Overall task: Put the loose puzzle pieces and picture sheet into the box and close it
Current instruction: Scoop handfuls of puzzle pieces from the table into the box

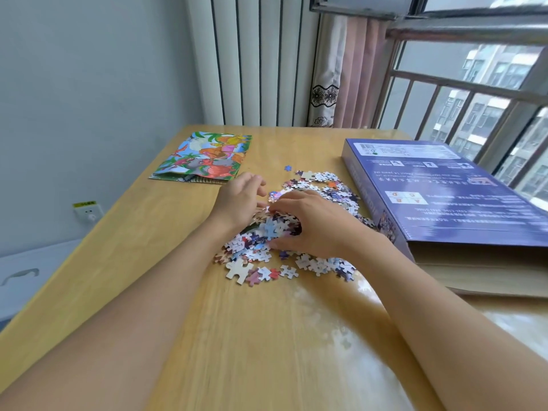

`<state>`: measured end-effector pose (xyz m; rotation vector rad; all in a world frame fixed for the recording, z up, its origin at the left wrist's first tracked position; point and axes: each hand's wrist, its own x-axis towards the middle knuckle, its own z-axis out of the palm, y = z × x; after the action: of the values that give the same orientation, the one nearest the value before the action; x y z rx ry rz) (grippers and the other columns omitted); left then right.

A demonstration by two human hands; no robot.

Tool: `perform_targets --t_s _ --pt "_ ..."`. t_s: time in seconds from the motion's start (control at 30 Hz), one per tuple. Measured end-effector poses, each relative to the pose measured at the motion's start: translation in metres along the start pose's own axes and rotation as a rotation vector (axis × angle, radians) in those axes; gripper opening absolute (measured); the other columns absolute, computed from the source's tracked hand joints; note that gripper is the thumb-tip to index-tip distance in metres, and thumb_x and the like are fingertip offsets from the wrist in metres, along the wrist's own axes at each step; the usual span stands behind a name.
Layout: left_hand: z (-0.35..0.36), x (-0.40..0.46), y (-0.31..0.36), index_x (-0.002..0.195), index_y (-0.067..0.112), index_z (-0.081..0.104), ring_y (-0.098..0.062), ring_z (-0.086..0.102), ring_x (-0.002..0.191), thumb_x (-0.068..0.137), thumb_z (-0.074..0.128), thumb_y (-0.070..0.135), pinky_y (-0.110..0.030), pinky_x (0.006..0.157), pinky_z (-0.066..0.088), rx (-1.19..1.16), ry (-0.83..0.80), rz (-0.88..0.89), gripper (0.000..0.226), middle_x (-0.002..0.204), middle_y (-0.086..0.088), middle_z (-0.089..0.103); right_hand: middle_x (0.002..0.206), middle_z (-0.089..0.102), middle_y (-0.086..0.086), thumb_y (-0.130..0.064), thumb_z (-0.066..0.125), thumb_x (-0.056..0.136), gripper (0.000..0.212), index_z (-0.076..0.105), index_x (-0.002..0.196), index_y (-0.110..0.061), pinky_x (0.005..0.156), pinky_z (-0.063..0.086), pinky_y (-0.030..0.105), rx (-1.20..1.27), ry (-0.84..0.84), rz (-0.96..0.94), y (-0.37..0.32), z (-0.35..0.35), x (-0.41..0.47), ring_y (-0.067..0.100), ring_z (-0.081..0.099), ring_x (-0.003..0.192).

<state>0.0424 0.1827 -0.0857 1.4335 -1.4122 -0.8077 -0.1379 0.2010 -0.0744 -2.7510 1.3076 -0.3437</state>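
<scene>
Head view: both hands work the heap of loose puzzle pieces [296,221] at the middle of the desk [237,336]. The right hand [311,223] has its grip curled round a clump of pieces; the left hand [240,200], at 9 o'clock of the heap, lies with fingers relaxed, sweeping pieces inward. The picture sheet [204,157] lies at 11 o'clock, well apart. The blue box [444,197] sits at 3 o'clock, apparently shut. Gathering seems under way; next the box needs opening to take handfuls.
</scene>
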Motion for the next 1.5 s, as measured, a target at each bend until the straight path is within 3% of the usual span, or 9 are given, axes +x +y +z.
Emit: perform_targets --t_s 0.2,0.27,0.43,0.6,0.7,0.83,1.07,1.37,1.5 --pt "0.000 -0.001 -0.006 0.084 0.013 0.076 -0.015 0.068 0.082 0.100 0.047 0.029 -0.037 0.084 0.055 0.257 0.016 0.123 0.037 0.081 0.000 0.073 0.161 0.027 0.001 -0.065 0.073 0.074 0.102 0.023 0.157 -0.030 0.113 0.037 0.048 0.010 0.032 0.182 -0.001 -0.002 -0.005 0.028 0.024 0.147" --pt "0.002 0.000 -0.008 0.082 0.012 0.076 -0.017 0.069 0.080 0.101 0.047 0.028 -0.040 0.084 0.056 0.205 -0.021 0.106 0.038 0.078 0.000 0.074 0.155 0.034 0.004 -0.069 0.073 0.070 0.108 0.025 0.155 -0.025 0.109 0.041 0.047 0.047 -0.034 0.284 0.002 -0.001 -0.003 0.029 0.030 0.143" --pt "0.004 -0.003 -0.005 0.086 0.012 0.076 -0.014 0.069 0.080 0.103 0.045 0.027 -0.031 0.080 0.055 0.120 -0.050 0.145 0.038 0.083 -0.001 0.074 0.089 0.056 -0.002 -0.058 0.070 0.076 0.045 0.058 0.099 -0.021 0.064 0.047 0.036 0.066 0.071 0.238 0.002 0.000 0.002 0.020 0.052 0.085" --pt "0.006 0.001 -0.008 0.089 0.013 0.075 -0.020 0.070 0.084 0.104 0.043 0.025 -0.022 0.073 0.055 0.022 -0.019 0.142 0.038 0.086 -0.005 0.074 0.072 0.059 0.001 -0.017 0.065 0.083 0.007 0.059 0.084 -0.014 0.059 0.047 0.042 0.130 0.194 0.215 0.007 -0.006 0.001 0.028 0.055 0.070" --pt "0.005 0.002 -0.011 0.091 0.015 0.075 -0.017 0.070 0.085 0.104 0.043 0.025 -0.032 0.081 0.056 0.024 -0.017 0.157 0.037 0.088 -0.002 0.074 0.111 0.071 0.009 -0.001 0.061 0.082 0.039 0.068 0.119 -0.011 0.082 0.052 0.034 0.192 0.202 0.256 0.013 -0.013 -0.001 0.031 0.063 0.104" --pt "0.007 0.000 -0.011 0.093 0.014 0.075 -0.016 0.071 0.085 0.105 0.044 0.025 -0.023 0.076 0.055 0.018 -0.022 0.141 0.035 0.090 -0.003 0.074 0.141 0.057 0.006 -0.017 0.075 0.082 0.069 0.049 0.145 -0.015 0.098 0.045 0.033 0.182 0.024 0.302 0.015 -0.015 -0.006 0.025 0.052 0.129" --pt "0.007 -0.004 -0.008 0.094 0.017 0.076 -0.008 0.069 0.084 0.104 0.046 0.025 -0.027 0.078 0.053 0.108 0.052 0.204 0.032 0.088 0.005 0.074 0.127 0.065 0.008 -0.011 0.076 0.083 0.053 0.060 0.133 -0.014 0.088 0.052 0.039 0.200 0.115 0.284 0.018 -0.010 -0.004 0.026 0.062 0.106" --pt "0.006 -0.010 -0.001 0.094 0.019 0.074 0.002 0.067 0.085 0.102 0.052 0.025 -0.028 0.080 0.056 0.141 0.186 0.332 0.024 0.088 0.011 0.072 0.092 0.068 -0.004 -0.020 0.089 0.072 0.043 0.072 0.111 -0.017 0.060 0.048 0.008 0.566 0.486 0.416 0.023 -0.020 -0.006 0.003 0.061 0.074" --pt "0.006 -0.015 0.009 0.094 0.019 0.074 0.001 0.067 0.085 0.100 0.054 0.022 -0.027 0.078 0.057 0.185 0.187 0.412 0.021 0.087 0.011 0.072 0.094 0.070 0.001 -0.025 0.092 0.069 0.045 0.074 0.109 -0.015 0.062 0.059 0.025 0.869 0.590 0.497 0.021 -0.031 -0.009 0.015 0.069 0.081"
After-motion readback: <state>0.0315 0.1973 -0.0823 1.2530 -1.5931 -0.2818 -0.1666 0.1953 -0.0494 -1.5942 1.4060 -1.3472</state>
